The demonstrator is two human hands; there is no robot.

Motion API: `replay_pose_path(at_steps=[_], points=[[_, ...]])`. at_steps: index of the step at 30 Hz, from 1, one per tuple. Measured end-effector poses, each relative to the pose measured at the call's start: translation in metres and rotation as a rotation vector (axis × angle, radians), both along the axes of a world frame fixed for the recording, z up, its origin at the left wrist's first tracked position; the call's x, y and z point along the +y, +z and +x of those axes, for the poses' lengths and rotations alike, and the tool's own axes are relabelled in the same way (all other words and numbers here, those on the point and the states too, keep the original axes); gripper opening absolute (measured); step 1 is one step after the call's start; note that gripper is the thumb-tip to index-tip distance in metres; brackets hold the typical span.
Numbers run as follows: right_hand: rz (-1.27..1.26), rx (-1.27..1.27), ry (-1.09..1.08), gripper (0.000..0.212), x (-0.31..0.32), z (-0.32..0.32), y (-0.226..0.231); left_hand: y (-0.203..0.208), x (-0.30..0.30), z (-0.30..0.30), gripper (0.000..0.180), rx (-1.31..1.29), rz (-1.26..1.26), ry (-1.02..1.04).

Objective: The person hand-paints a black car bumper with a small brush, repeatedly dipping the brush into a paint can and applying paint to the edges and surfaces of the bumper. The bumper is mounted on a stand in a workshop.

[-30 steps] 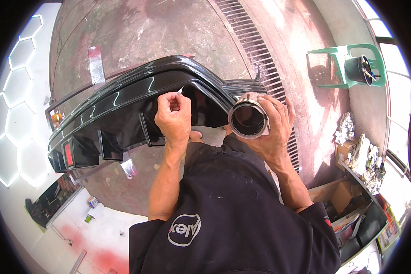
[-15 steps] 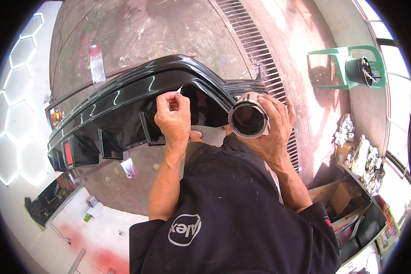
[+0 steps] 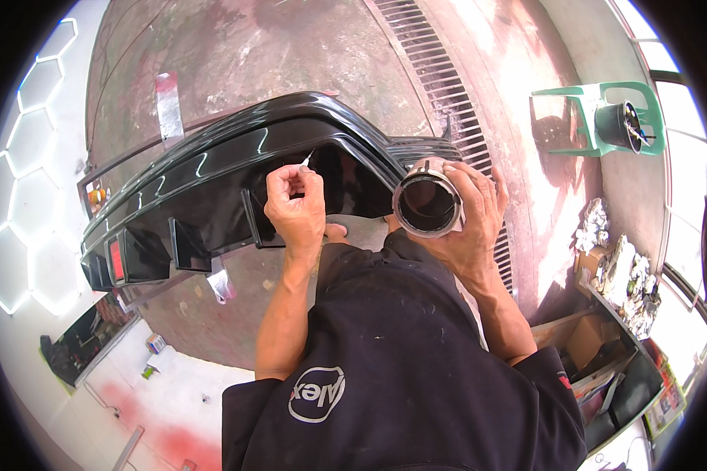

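Note:
A glossy black car bumper [image 3: 212,169] with fins along its lower side lies in front of me, higher at its right end. Between the pinched fingers of my left hand [image 3: 294,196] is a thin, pale, pointed tool like a fine brush [image 3: 308,159], its tip close to the bumper's dark face; whether it touches I cannot tell. My right hand [image 3: 475,212] is wrapped round the right side of a metal paint can [image 3: 441,229], its mouth facing up with dark paint inside. The can is beside the bumper's right end.
A metal floor drain grate [image 3: 436,78] runs past the bumper's right end. Farther right, a green plastic chair [image 3: 581,102] carries a black bucket [image 3: 614,125]. Crumpled paper [image 3: 628,275] and a shelf with boxes [image 3: 597,345] stand at the lower right. Silver tape [image 3: 168,110] is behind the bumper.
My left hand has shifted slightly left and down, and more of the pointed tool shows above its fingers. My right hand and the can have stayed in place.

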State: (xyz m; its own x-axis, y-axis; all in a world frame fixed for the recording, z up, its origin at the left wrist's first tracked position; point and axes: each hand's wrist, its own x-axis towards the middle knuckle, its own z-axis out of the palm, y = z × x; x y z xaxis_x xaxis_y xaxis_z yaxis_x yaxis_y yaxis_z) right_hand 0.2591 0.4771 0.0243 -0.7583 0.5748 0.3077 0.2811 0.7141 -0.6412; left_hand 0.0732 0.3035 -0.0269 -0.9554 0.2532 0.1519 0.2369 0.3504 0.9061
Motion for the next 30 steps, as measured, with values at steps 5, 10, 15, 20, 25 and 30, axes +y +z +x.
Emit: replay_pose_path(at_steps=[5, 10, 15, 20, 25, 30], points=[[-0.003, 0.008, 0.01, 0.086, -0.0002, -0.0006, 0.0, -0.0023, 0.0033, 0.0005, 0.009, 0.001, 0.041, 0.034], [0.023, -0.014, 0.023, 0.094, -0.0007, 0.0006, -0.0009, -0.0027, 0.0043, -0.0004, 0.009, 0.027, -0.014, 0.035], [0.023, -0.015, 0.025, 0.094, -0.0004, 0.0016, -0.0019, -0.0013, 0.004, -0.0011, 0.008, 0.05, -0.06, 0.021], [0.022, -0.027, 0.025, 0.094, -0.0009, 0.0022, -0.0012, -0.0006, 0.0049, -0.0005, 0.009, 0.031, -0.059, 0.028], [0.001, 0.013, 0.003, 0.087, -0.0018, 0.0011, -0.0022, -0.001, 0.0042, -0.001, 0.009, 0.028, -0.056, 0.026], [-0.002, 0.007, 0.01, 0.087, -0.0017, 0.0023, -0.0025, -0.0028, 0.0039, -0.0015, 0.009, 0.024, -0.065, 0.026]])
